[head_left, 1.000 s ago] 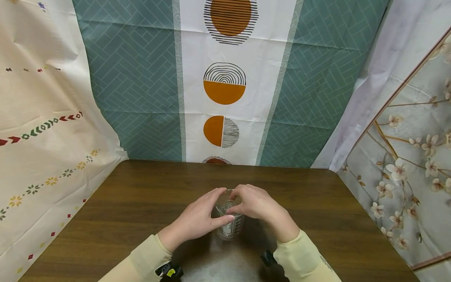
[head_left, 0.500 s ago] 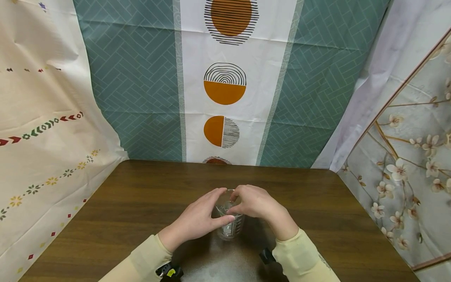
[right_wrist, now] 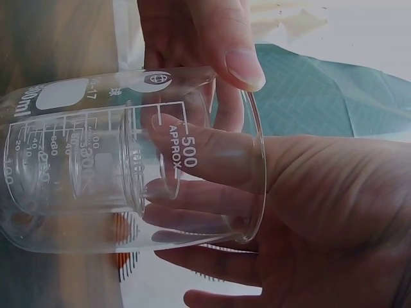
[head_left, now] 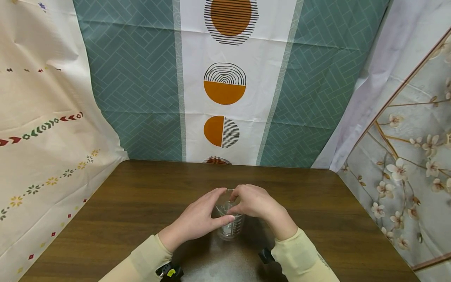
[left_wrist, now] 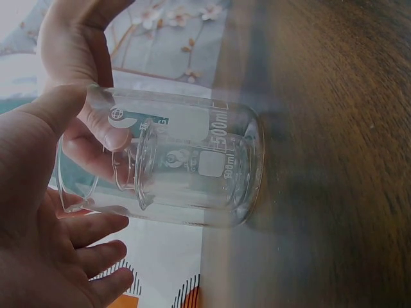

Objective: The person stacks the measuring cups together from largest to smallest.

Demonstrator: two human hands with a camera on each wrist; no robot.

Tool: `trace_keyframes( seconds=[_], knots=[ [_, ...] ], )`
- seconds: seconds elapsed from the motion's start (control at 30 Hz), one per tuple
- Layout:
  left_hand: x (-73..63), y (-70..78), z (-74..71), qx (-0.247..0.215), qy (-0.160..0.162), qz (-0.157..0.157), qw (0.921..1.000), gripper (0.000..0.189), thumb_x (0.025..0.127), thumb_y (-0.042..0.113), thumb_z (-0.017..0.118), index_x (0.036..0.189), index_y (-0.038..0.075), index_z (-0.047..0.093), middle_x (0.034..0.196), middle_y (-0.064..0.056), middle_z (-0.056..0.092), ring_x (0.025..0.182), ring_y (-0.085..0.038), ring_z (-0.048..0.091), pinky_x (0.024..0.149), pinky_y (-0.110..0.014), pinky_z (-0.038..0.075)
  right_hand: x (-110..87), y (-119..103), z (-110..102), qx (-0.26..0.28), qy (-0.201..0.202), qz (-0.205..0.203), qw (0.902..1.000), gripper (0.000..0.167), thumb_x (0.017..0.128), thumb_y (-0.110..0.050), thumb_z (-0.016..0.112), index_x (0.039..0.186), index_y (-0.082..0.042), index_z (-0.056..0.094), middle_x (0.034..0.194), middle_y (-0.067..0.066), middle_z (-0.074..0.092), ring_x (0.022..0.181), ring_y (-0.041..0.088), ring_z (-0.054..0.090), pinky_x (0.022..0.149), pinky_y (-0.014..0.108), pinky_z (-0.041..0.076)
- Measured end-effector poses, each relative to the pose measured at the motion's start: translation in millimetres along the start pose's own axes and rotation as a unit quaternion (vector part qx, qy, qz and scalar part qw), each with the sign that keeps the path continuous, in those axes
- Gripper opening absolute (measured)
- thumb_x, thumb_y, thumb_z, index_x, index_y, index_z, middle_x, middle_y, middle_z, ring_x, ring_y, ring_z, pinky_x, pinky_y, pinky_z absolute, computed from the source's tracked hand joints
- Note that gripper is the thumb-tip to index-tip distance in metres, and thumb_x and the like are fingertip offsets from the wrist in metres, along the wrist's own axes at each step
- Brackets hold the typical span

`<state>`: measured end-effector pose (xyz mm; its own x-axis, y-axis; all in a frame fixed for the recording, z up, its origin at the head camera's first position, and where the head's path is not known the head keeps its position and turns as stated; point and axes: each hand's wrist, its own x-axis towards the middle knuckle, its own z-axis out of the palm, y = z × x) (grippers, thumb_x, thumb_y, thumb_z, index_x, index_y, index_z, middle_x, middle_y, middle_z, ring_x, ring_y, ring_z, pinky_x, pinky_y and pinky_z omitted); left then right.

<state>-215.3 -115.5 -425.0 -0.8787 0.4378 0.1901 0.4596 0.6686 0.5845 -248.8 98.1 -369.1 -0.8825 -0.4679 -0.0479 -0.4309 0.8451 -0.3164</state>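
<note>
A clear glass 500 ml beaker stands upright on the wooden table. My left hand holds it near its mouth, thumb on the near side and fingers on the far side. Inside it sits a 100 ml beaker. A still smaller glass rim rises out of that one, seemingly a third nested beaker. My right hand reaches down through the large mouth, its thumb and fingers pinching this innermost small beaker. In the right wrist view, the right thumb shows through the large beaker's wall.
The brown wooden table stretches around the beakers. A teal and white patterned cloth hangs behind it. Cream cloth hangs at the left, a floral cloth at the right.
Almost nothing differs; the right wrist and sleeve have shifted very slightly left. Both hands and the beakers keep their places.
</note>
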Motion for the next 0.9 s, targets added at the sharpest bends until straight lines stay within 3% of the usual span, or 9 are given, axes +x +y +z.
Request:
trace_keyframes(
  seconds=[0.9],
  knots=[
    [0.5,-0.5,0.4,-0.002,0.0,0.001,1.0,0.095,0.098,0.073,0.072,0.168,0.015,0.044,0.171,-0.005,0.046,0.157,-0.031,0.045,0.119,-0.062,0.044,1.1,-3.3,-0.5,-0.004,-0.006,0.007,1.0,0.028,0.083,-0.032,0.099,0.105,-0.02,0.087,0.112,-0.001,0.081,0.099,0.018,0.072,0.086,0.043,0.06]
  ],
)
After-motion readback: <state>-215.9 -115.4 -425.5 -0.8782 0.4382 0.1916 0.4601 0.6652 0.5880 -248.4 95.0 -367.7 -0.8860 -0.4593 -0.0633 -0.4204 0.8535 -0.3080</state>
